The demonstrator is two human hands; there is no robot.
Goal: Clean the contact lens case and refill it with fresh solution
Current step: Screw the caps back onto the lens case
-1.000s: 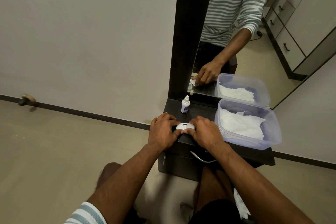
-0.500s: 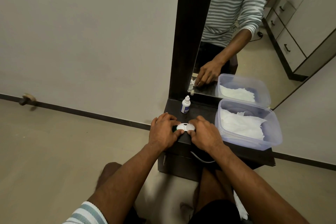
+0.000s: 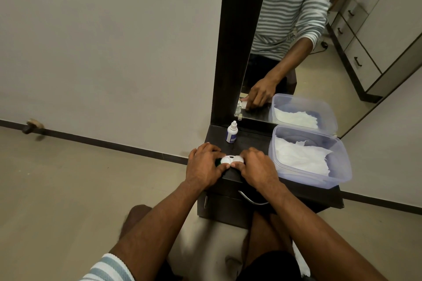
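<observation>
Hands first: your left hand (image 3: 204,165) and right hand (image 3: 255,165) both curl their fingers round the lens case (image 3: 231,160) on the dresser top (image 3: 251,139). Caps look barely started; wiping and refilling from the untouched bottle (image 3: 232,132) remain, I judge.

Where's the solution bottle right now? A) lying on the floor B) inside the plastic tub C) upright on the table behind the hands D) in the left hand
C: the solution bottle stands upright on the dark table, beyond both hands, which are on the contact lens case.
</observation>
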